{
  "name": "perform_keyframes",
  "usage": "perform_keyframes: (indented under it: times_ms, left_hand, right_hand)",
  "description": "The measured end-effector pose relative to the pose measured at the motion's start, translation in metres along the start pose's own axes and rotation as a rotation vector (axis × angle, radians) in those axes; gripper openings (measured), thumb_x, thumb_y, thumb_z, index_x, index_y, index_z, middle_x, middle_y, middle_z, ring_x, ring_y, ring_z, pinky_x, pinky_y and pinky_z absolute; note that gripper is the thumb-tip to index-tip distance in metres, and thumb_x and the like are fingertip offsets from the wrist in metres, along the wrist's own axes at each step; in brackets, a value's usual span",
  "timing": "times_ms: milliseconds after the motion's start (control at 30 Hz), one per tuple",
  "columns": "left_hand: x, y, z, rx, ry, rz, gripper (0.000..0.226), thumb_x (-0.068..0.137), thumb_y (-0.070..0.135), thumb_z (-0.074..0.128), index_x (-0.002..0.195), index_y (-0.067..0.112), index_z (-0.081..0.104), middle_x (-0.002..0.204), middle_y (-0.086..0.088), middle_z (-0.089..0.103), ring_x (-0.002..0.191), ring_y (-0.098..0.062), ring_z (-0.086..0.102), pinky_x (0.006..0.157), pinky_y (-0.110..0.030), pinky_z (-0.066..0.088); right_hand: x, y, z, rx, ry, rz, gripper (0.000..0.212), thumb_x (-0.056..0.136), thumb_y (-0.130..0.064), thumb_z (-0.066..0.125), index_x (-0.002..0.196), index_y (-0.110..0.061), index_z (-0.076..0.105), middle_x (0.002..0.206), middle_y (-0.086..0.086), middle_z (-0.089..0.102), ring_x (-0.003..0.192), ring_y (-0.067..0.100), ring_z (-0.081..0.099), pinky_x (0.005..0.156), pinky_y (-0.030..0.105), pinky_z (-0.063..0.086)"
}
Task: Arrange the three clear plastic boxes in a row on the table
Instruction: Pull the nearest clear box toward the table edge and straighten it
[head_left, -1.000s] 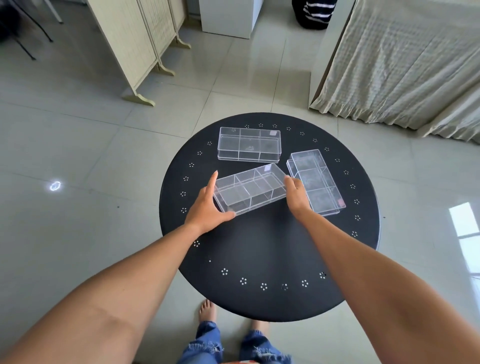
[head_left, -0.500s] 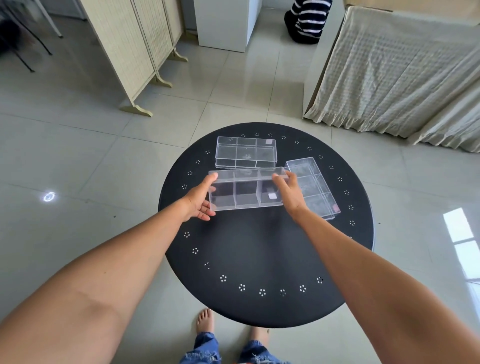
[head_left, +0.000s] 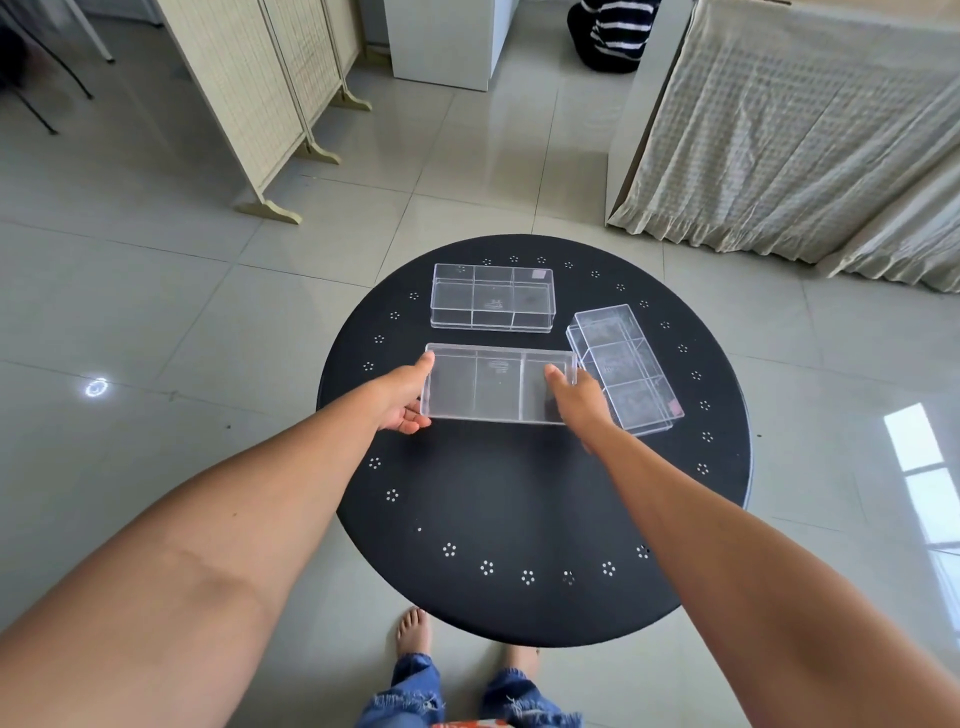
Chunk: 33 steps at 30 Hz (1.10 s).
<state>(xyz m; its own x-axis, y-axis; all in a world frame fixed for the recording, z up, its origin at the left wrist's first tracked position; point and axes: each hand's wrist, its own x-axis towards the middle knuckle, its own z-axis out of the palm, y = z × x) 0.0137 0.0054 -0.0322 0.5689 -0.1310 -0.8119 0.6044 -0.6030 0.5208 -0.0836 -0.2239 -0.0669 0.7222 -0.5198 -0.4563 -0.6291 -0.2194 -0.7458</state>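
Near box (head_left: 498, 387) gripped at both ends, left hand (head_left: 402, 397), right hand (head_left: 579, 402), mid-bench (head_left: 519, 493). Set down parallel to far box (head_left: 492, 297); angled box (head_left: 623, 369) needs turning.

No text, label or number on the boxes is legible.

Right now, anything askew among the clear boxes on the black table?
Yes. The clear plastic box at the right lies turned at an angle, its long side running away from the person, while the far clear box and the one held between the left hand and right hand lie crosswise. Nothing looks damaged or spilled.
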Motion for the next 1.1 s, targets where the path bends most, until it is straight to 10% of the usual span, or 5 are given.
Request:
perform_keyframes:
  times_ms: [133,433,667,1100]
  left_hand:
    - [0.006,-0.004,0.003,0.022,0.055,0.052,0.066,0.097,0.058,0.031,0.143,0.011,0.039,0.14,-0.018,0.049,0.066,-0.019,0.062,0.038,-0.022,0.047]
    - [0.018,-0.011,0.002,0.027,0.092,0.087,0.058,0.098,0.038,0.051,0.138,-0.003,0.042,0.105,-0.022,0.057,0.073,-0.027,0.067,0.055,-0.036,0.057]
    - [0.022,-0.013,0.006,0.011,0.137,0.07,0.053,0.098,0.033,0.053,0.135,-0.004,0.046,0.102,-0.024,0.061,0.093,-0.038,0.07,0.08,-0.046,0.06]
    - [0.02,-0.004,0.001,0.448,0.309,0.157,0.032,0.089,0.029,0.056,0.117,0.013,0.059,0.114,-0.011,0.065,0.093,-0.03,0.067,0.079,-0.037,0.057]
  right_hand:
    - [0.003,-0.006,0.004,0.024,-0.024,0.022,0.022,0.098,-0.032,0.048,0.106,-0.016,0.061,0.098,0.004,0.062,0.089,0.026,0.057,0.074,0.03,0.041]
    - [0.008,0.0,0.005,0.028,-0.031,0.056,0.019,0.1,-0.019,0.047,0.104,-0.012,0.065,0.075,-0.005,0.057,0.073,0.018,0.054,0.06,0.026,0.039]
    - [0.007,0.006,0.01,0.049,-0.027,0.067,0.03,0.101,-0.016,0.048,0.124,-0.006,0.065,0.103,0.005,0.065,0.094,0.023,0.059,0.08,0.028,0.041]
    - [0.001,0.006,0.009,0.065,0.016,0.098,0.06,0.099,-0.017,0.052,0.156,-0.01,0.037,0.139,0.007,0.064,0.126,0.027,0.06,0.098,0.031,0.045]
